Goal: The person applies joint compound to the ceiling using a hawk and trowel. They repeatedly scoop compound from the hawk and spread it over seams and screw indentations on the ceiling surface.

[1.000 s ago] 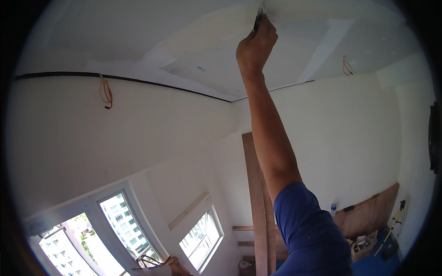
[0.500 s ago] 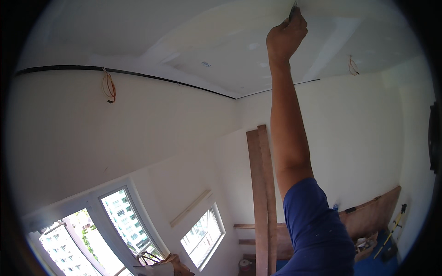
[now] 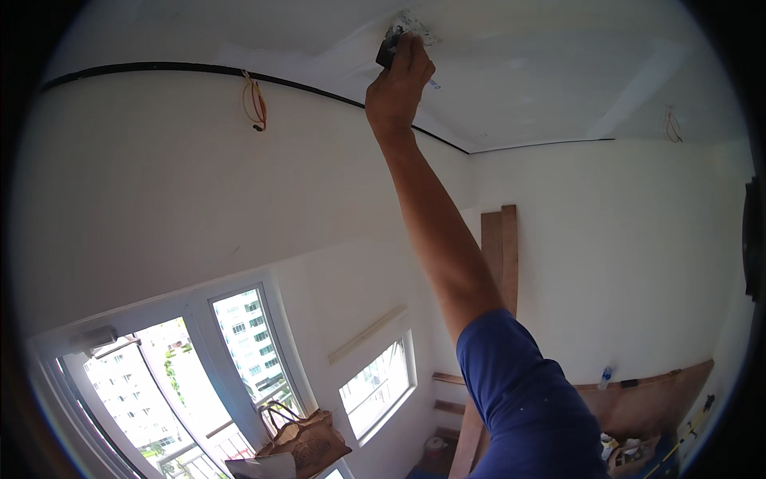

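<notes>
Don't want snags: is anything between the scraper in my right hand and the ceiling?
Nothing visible stands between the scraper in your right hand and the ceiling; the nearer orange cable hangs off left.

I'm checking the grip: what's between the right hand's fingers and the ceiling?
A dark tool with a white-smeared end, held in the right hand; the head view shows it.

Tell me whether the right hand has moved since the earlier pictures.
Yes: the right hand has moved left, now much nearer the orange wire coil hanging below the black strip than in both earlier pictures.
</notes>
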`<state>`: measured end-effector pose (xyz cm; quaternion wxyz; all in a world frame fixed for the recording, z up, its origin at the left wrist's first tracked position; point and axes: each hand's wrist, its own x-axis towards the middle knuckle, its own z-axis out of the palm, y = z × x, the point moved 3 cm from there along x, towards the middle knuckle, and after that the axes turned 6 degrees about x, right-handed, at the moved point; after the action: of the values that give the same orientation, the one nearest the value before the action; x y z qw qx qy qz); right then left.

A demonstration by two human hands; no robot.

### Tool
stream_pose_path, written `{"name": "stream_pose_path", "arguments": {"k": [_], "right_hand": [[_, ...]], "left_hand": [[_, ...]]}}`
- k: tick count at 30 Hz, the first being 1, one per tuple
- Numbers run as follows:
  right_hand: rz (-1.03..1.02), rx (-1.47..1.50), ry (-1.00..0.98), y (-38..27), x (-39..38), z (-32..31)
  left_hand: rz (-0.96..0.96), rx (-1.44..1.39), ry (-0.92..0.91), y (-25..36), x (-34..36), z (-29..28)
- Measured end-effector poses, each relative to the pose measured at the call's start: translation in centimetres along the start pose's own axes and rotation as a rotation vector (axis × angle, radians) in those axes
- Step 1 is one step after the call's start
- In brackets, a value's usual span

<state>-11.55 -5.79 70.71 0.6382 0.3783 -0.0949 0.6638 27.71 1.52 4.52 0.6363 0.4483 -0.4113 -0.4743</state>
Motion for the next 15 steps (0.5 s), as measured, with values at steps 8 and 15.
{"name": "stream_pose_path", "arguments": {"k": [8,15], "right_hand": [[0.143,0.080,-0.199,-2.2,-5.7,4.2],[0.329,0.276,-0.300,-4.4,-10.7,-7.3]], "left_hand": [[-0.071,-0.053,0.081,-0.7,-0.6,-1.0],[-0.103,-0.102,-0.253,0.2,1.3,4.2]]}}
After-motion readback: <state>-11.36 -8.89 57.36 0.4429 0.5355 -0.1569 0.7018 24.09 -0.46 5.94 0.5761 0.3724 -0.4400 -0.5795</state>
